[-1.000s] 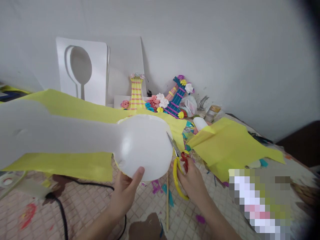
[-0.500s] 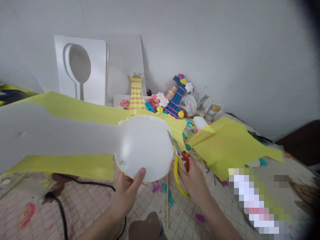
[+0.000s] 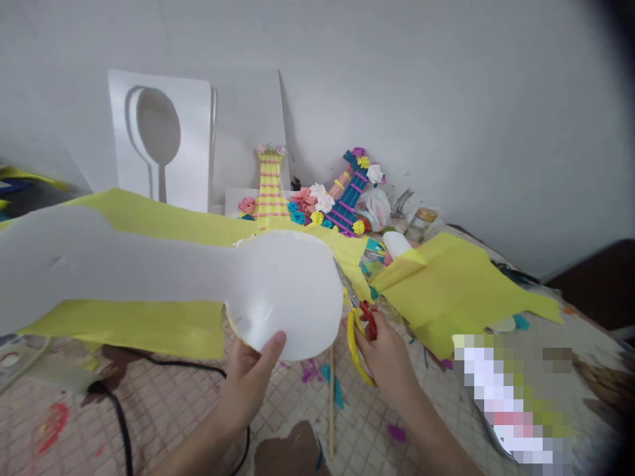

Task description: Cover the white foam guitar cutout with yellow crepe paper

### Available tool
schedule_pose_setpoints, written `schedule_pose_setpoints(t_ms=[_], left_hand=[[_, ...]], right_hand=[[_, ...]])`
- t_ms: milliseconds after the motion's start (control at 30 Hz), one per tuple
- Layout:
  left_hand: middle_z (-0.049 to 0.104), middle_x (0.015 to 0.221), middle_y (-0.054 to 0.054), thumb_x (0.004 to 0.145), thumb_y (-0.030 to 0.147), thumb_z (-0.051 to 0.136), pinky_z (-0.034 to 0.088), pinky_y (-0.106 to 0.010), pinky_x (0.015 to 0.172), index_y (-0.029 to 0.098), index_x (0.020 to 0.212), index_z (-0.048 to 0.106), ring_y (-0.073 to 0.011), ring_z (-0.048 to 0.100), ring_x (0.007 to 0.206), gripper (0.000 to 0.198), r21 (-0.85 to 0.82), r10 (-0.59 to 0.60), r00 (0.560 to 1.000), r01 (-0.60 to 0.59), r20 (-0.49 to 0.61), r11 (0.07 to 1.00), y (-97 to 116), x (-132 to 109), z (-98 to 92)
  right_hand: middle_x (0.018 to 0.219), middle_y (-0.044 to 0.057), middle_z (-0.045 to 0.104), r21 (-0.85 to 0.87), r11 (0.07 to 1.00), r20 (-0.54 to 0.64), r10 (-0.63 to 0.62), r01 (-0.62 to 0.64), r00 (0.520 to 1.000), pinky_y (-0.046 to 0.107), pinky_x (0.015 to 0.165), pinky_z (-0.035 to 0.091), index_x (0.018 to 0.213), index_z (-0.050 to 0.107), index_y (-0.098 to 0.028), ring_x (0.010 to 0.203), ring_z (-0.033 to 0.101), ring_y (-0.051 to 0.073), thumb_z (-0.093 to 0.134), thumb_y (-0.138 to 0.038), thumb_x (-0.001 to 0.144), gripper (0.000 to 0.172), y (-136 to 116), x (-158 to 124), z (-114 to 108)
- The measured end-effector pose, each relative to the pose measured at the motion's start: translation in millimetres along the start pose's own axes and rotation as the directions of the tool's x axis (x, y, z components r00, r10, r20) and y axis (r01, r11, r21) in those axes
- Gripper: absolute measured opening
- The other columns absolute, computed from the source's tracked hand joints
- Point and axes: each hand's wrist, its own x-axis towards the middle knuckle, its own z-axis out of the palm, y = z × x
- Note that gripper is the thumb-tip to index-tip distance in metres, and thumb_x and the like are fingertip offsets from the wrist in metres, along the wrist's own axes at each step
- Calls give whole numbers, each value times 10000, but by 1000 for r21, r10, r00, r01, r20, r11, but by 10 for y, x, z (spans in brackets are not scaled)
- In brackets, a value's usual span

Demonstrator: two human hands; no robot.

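Observation:
A large white foam board cutout [image 3: 292,291] with a rounded end and a long neck stretches in from the left. Yellow paper [image 3: 163,327] lies beneath it and sticks out on both sides of the neck. My left hand [image 3: 251,380] pinches the near edge of the rounded end, thumb on top and fingers below. In my right hand [image 3: 389,354] are scissors [image 3: 353,297] with yellow and red handles. Their blades point away from me along the right edge of the rounded end, at the yellow paper there. The lower blade is partly hidden.
Decorated paper guitars [image 3: 270,188] with paper flowers lean at the wall beside a white board with a spoon-shaped cutout [image 3: 163,132]. A loose yellow sheet [image 3: 456,284], a wooden stick [image 3: 332,403], a black cable [image 3: 122,423] and paper scraps lie on the table. A glass jar [image 3: 421,225] stands behind.
The scissors' blades have closed somewhat and their handles have drawn together. The board's left part and the yellow paper have shifted slightly. My left hand keeps its grip.

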Motion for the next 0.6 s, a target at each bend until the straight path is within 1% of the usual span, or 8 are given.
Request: schedule_pose_setpoints(t_ms=[167, 267, 433, 500, 600], left_hand=[[612, 1180, -90, 759, 253, 637, 439, -328, 929, 216, 1336, 390, -226, 561, 1080, 629, -30, -13, 999, 12, -33, 999, 16, 9, 14], [626, 1157, -92, 742, 256, 652, 457, -334, 906, 211, 1317, 417, -237, 570, 1066, 623, -50, -22, 998, 19, -51, 999, 30, 28, 4], [638, 1133, -88, 732, 224, 663, 455, -349, 910, 212, 1306, 434, -238, 569, 1064, 618, -86, -4, 1000, 2, -28, 996, 44, 61, -12], [649, 1110, -85, 727, 229, 666, 454, -355, 911, 208, 1296, 446, -239, 579, 1048, 610, -93, -9, 1000, 7, -20, 996, 51, 60, -6], [659, 1085, -94, 721, 240, 670, 465, -364, 896, 190, 1289, 455, -247, 592, 1025, 610, -96, -22, 999, 19, -33, 995, 65, 55, 13]], right_hand=[[729, 82, 634, -71, 997, -51, -28, 24, 998, 314, 577, 422, 866, 546, -174, 629, 587, 216, 453, -466, 775, 319, 36, 28, 0], [745, 80, 641, -89, 995, -92, -59, 51, 994, 316, 598, 431, 874, 559, -177, 649, 591, 217, 484, -474, 760, 327, 51, 41, -24], [763, 73, 646, -75, 991, -122, -118, 109, 985, 303, 629, 436, 890, 574, -173, 660, 589, 198, 507, -480, 752, 343, 58, 65, -88], [766, 76, 649, -95, 990, -130, -119, 107, 984, 298, 612, 432, 887, 575, -173, 654, 589, 197, 495, -495, 759, 355, 67, 73, -94], [715, 72, 649, -141, 986, -127, -105, 87, 986, 298, 571, 418, 832, 576, -177, 618, 584, 204, 471, -512, 764, 357, 95, 81, -68]])
